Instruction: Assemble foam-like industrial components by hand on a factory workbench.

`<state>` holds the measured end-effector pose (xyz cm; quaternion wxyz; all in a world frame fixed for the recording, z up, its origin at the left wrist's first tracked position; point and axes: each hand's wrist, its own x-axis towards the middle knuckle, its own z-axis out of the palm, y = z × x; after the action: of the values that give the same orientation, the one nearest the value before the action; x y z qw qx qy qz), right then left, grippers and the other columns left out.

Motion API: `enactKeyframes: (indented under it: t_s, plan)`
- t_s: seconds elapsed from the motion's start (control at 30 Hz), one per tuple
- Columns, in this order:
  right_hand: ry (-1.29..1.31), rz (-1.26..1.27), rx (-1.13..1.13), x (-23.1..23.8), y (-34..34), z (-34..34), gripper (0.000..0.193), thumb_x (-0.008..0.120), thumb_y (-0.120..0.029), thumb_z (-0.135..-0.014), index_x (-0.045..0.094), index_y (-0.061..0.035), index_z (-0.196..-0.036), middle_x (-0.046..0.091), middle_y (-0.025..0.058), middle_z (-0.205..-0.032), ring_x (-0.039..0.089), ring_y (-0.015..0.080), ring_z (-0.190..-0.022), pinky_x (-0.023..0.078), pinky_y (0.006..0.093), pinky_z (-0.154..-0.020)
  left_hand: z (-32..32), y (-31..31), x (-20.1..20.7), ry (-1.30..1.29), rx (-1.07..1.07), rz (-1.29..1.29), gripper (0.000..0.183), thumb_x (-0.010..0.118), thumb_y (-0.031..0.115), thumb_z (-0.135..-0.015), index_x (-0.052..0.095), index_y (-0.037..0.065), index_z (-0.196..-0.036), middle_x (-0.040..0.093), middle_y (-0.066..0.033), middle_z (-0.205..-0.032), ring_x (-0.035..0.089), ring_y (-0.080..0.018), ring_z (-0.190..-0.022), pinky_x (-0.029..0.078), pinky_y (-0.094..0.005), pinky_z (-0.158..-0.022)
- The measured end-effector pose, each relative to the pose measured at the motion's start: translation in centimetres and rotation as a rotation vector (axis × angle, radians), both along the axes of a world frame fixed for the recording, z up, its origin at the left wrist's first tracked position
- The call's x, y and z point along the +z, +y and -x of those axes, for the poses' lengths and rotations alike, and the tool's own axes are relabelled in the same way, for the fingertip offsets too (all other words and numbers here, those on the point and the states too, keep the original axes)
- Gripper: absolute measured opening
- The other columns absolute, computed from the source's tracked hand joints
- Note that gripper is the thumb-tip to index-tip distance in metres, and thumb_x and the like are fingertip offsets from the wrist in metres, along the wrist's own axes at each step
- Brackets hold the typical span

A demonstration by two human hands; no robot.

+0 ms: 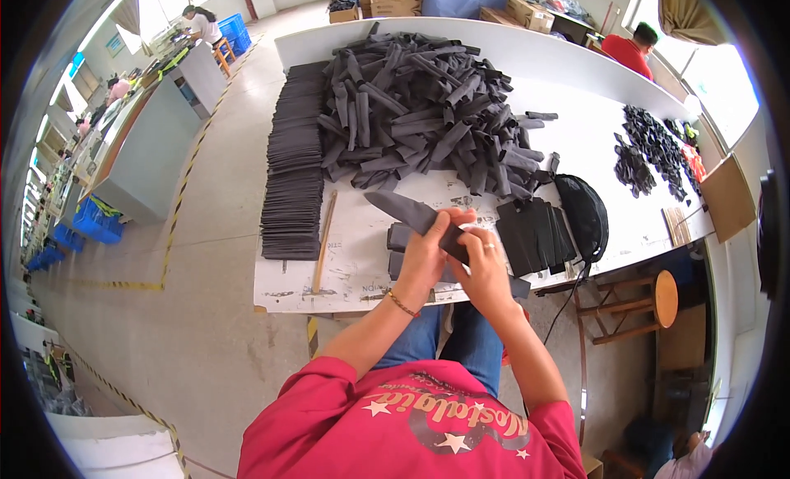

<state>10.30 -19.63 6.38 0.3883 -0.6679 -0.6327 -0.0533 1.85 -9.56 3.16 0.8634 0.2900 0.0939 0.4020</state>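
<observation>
Gripped dark grey fabric piece between closed fingers of left hand and right hand, above near side of white table, presumably for two-handed control. Had loose pile beyond and neat stack leftward, likely separating jumble from order.

dark grey strip, white table

Short-sleeved crimson shirt, white stars, blue jeans, bracelet, ring
</observation>
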Motion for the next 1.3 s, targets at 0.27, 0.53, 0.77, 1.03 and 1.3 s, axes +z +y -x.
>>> enactKeyframes:
  t_s: [0.27,0.53,0.77,1.03,1.3]
  plan:
    - [0.042,0.033,0.130,-0.5,-0.1,-1.0,0.033,0.071,-0.004,-0.076,0.051,-0.0026,-0.103,0.054,0.0192,-0.106,0.055,0.0395,-0.097,0.047,0.0457,-0.083,-0.8,-1.7,-0.4,-0.066,-0.006,0.030,0.028,0.051,0.024,-0.101,0.064,0.000,-0.108,0.065,-0.0182,-0.114,0.061,-0.0251,-0.112,0.044,-0.0378,-0.102]
    - [-0.011,0.100,0.128,-0.7,-1.5,-2.9,0.026,0.071,-0.003,-0.079,0.054,-0.0033,-0.099,0.056,0.0151,-0.100,0.059,0.0349,-0.087,0.050,0.0422,-0.073,-0.2,-0.3,-0.7,-0.040,0.007,0.191,0.028,0.054,0.024,-0.099,0.059,0.000,-0.114,0.067,-0.0164,-0.109,0.064,-0.0268,-0.106,0.050,-0.0393,-0.094]
    - [0.013,-0.030,0.201,1.2,-1.0,-3.3,0.019,0.071,0.001,-0.077,0.057,-0.0028,-0.090,0.058,0.0115,-0.092,0.060,0.0319,-0.077,0.050,0.0401,-0.066,-0.2,-0.3,1.8,-0.094,0.111,0.105,0.028,0.055,0.023,-0.099,0.059,-0.002,-0.111,0.069,-0.0137,-0.097,0.067,-0.0305,-0.097,0.052,-0.0408,-0.093]
    - [0.020,-0.059,0.229,1.0,-0.6,-2.8,0.018,0.070,0.002,-0.076,0.057,-0.0017,-0.087,0.059,0.0108,-0.089,0.060,0.0306,-0.077,0.049,0.0397,-0.066,-0.8,-2.0,1.2,-0.164,0.121,0.145,0.025,0.054,0.024,-0.099,0.059,0.001,-0.107,0.068,-0.0105,-0.092,0.067,-0.0301,-0.099,0.050,-0.0388,-0.092]
    - [0.036,-0.057,0.247,0.5,-0.2,-2.4,0.017,0.070,0.002,-0.076,0.058,-0.0015,-0.088,0.059,0.0114,-0.088,0.060,0.0309,-0.079,0.049,0.0401,-0.066,-0.8,-2.3,0.7,-0.175,0.128,0.197,0.025,0.055,0.024,-0.099,0.061,0.001,-0.108,0.067,-0.0086,-0.089,0.066,-0.0287,-0.098,0.051,-0.0391,-0.093]
